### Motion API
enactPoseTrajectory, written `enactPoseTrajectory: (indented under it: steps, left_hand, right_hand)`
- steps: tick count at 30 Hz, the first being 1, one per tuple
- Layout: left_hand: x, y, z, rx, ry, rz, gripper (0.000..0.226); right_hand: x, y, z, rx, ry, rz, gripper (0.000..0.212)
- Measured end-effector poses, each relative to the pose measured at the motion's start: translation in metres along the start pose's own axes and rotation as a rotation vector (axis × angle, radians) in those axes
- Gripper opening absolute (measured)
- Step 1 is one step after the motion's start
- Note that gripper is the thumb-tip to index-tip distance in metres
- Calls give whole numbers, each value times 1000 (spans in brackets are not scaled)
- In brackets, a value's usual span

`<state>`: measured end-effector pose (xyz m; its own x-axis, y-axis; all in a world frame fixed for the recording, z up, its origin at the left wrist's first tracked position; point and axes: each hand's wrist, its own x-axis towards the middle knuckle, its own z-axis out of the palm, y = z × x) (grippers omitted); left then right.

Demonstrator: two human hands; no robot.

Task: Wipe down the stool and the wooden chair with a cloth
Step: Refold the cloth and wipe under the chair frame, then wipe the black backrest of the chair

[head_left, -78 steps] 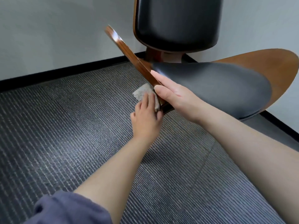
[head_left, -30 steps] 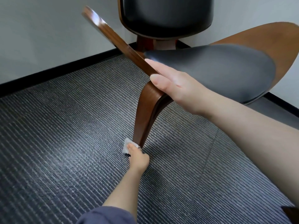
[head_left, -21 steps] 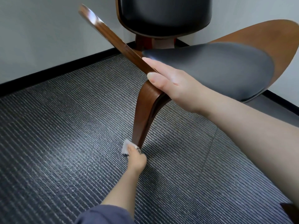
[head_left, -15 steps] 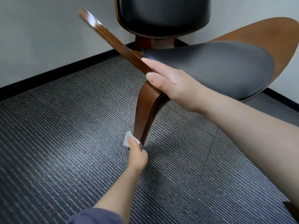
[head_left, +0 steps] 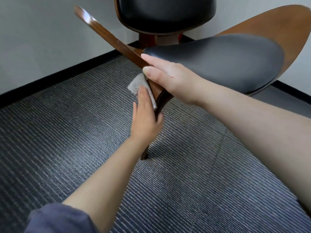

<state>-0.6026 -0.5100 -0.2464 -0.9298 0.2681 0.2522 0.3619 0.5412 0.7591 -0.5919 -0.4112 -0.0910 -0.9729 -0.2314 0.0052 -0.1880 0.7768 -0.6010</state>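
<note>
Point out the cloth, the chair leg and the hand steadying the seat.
cloth [head_left: 136, 83]: head view, bare upper corner.
chair leg [head_left: 161, 98]: head view, upper curve.
right hand [head_left: 170, 76]: head view, back of hand.

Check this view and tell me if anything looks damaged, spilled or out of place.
Nothing stands out. The wooden chair looks intact; the left hand presses a cloth against its front leg, and the right hand rests on the seat edge. The carpet shows no spill.
</note>
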Motion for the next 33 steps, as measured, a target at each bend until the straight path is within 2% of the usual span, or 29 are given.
enactPoseTrajectory:
  steps: [4,7,9,11,17,19,24,30,33]
  left_hand:
    - [27,-2,-13,274,5,193,67]
    - [35,10,-26,330,-50,272,50]
    - [28,14,-33,342,-99,240,48]
    - [12,15,-41,383,-169,198,56]
    - [-45,29,-84,277,-415,-21,57]
    - [-56,40,-105,265,-463,-58,56]
    - [-70,87,-169,172,-602,-58,43]
    - [-33,148,-257,106,-608,-49,26]
    - [6,174,-295,33,-568,-31,20]
  right_hand:
    - [6,4,1,-11,-2,-8,82]
    - [7,4,-1,-19,-16,-12,90]
    - [6,2,-2,-46,-33,-23,91]
    - [6,0,-3,-93,-58,-20,88]
    - [-1,-7,-9,-130,-160,8,88]
    - [-4,-13,-14,-133,-201,51,87]
    - [-27,-38,-29,-153,-322,276,65]
    - [-56,-85,-67,59,-434,441,56]
    - [-52,-115,-96,205,-454,480,67]
